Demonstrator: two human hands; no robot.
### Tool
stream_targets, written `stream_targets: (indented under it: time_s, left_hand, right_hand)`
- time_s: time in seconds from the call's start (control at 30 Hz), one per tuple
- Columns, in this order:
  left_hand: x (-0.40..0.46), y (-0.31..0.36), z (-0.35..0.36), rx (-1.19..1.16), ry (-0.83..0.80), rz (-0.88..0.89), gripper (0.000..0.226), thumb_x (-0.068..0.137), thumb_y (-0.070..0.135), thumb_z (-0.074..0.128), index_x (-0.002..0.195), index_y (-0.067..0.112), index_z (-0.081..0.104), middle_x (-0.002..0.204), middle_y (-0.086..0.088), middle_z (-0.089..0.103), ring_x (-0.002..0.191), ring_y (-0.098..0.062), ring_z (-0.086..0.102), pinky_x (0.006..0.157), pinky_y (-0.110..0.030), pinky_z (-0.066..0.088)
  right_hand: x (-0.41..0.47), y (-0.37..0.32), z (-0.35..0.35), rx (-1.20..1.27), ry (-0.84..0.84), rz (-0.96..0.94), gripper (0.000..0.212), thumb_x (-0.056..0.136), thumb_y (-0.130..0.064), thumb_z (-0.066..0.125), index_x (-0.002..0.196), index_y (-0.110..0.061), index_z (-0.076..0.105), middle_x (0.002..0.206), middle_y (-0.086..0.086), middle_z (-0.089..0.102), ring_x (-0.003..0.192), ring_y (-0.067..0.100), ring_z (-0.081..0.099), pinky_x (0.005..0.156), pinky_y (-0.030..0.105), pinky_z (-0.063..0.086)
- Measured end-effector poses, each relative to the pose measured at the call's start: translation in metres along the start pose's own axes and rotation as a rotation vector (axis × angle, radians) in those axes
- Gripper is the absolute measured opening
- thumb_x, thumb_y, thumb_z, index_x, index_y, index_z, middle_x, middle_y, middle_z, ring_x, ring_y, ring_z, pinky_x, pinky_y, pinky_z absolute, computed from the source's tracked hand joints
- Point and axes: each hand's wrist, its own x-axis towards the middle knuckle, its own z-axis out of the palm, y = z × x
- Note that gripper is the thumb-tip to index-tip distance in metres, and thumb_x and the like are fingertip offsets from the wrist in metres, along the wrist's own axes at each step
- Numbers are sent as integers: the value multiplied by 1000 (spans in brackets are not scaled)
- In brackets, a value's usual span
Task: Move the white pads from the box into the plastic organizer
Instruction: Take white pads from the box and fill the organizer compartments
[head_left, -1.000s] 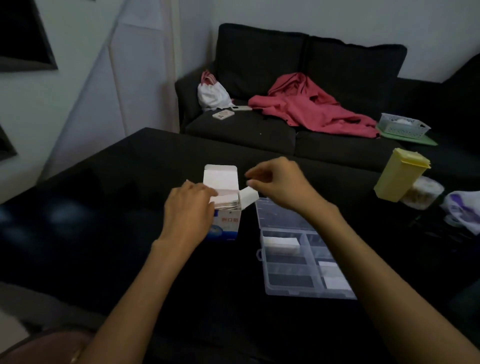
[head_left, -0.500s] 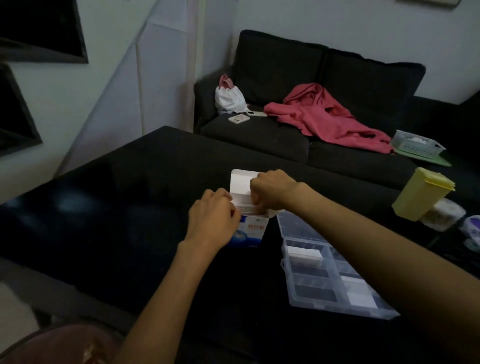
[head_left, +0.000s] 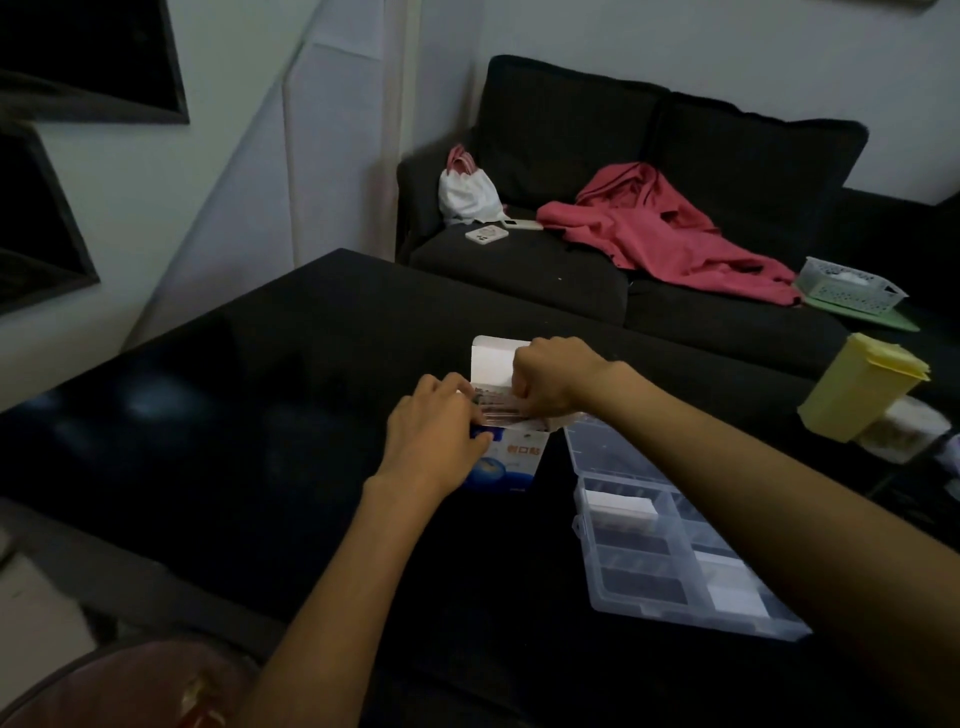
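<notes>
A small blue and white box (head_left: 511, 462) is stood upright on the black table (head_left: 249, 415), with its white lid flap (head_left: 493, 358) lifted up at the back. The box's left side is held by the left hand (head_left: 434, 434), with the fingers curled round it. The pads (head_left: 498, 408) at the open top of the box are pinched by the bent fingers of the right hand (head_left: 550, 376). A clear plastic organizer (head_left: 670, 535) is laid open just to the right of the box. White pads are seen in two of its spaces, one (head_left: 623, 506) near the back left and one (head_left: 735, 595) at the front right. A yellow tub (head_left: 860, 387) is stood well off to the right.
</notes>
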Motion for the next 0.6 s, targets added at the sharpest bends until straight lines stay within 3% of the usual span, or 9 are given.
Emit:
stream_targets:
  time_s: [0.1,0.2,0.43,0.5,0.6]
  left_hand:
    - [-1,1,1,29,27,-1,38,87,39,61,122,24,59,135,7,40,119,-12,39,89,-30,39]
    - [1,1,4,38,46,-24,40,86,40,62,123,25,59,133,6,43,117,-12,40,84,-28,38]
    - [3,10,3,50,77,-38,33,86,45,60,115,28,63,130,6,48,117,-13,41,91,-31,37]
    - [3,17,1,7,152,-73,38,88,51,53,116,26,62,129,6,49,115,-12,42,89,-30,36]
    - [-2,37,-6,-162,430,-119,41,95,52,34,103,23,61,112,2,55,96,-8,49,75,-25,37]
  right_hand:
    - [-3,-6,6,-153,117,-49,24,89,-32,57,99,-9,60,91,5,58,73,14,51,60,24,37]
    - [-4,-3,11,-180,198,-81,23,92,-30,53,96,-9,61,98,7,65,72,13,51,59,24,36]
    - [-21,19,7,-201,448,-148,25,95,-28,47,102,-13,65,104,3,63,91,17,58,62,25,31]
    - [-35,25,6,-188,539,-145,22,93,-27,51,100,-14,67,100,2,63,87,17,58,61,25,30]
    - [-62,38,13,-112,715,-94,15,86,-21,62,94,-12,71,85,5,64,72,22,58,52,29,39]
